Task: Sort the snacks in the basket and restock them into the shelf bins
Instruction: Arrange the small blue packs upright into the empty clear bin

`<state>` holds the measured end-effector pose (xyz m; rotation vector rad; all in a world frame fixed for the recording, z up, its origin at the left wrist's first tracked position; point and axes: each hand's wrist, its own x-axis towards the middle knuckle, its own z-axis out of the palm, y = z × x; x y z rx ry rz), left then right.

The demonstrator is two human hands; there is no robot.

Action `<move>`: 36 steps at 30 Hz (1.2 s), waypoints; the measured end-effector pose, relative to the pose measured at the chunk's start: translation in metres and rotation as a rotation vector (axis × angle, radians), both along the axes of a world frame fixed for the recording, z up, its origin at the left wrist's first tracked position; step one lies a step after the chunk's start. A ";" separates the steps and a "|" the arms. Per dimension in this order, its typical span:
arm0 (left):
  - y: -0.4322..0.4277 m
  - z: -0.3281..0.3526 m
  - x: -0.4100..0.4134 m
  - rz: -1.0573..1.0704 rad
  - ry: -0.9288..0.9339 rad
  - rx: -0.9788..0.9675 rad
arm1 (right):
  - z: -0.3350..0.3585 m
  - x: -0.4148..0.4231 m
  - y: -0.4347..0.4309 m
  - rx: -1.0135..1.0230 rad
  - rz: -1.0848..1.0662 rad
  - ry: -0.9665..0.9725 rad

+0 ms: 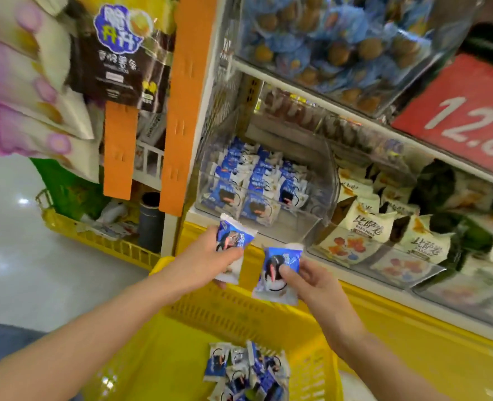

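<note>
Blue-and-white snack packets (236,236), dark round print

The light is bright and even, with soft, faint shadows. A white glare spot on the floor (23,201) at 9 o'clock suggests lamps overhead, and the clear bin (323,180) shows pale reflections. The hanging bags (22,82) at 10 and the red sign (465,111) at 2 are smeared by blur. The packets (282,267) I hold are sharpest. The shelf edges (326,104) bow outward.
</note>
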<state>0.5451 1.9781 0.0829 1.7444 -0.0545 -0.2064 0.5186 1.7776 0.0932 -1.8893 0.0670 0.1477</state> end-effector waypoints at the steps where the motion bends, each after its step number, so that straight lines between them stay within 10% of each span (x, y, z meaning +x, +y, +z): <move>1: 0.005 0.007 0.004 0.015 0.008 -0.025 | 0.015 0.008 0.000 -0.029 -0.026 -0.071; 8: 0.029 0.021 0.024 0.065 0.080 -0.233 | 0.090 0.105 0.001 -0.592 -0.169 -0.434; 16: 0.033 0.023 0.049 0.049 0.147 -0.426 | 0.078 0.188 0.007 -1.233 0.048 -0.213; 36: 0.027 0.017 0.062 0.065 0.194 -0.443 | 0.043 0.216 0.008 -1.444 0.263 -0.131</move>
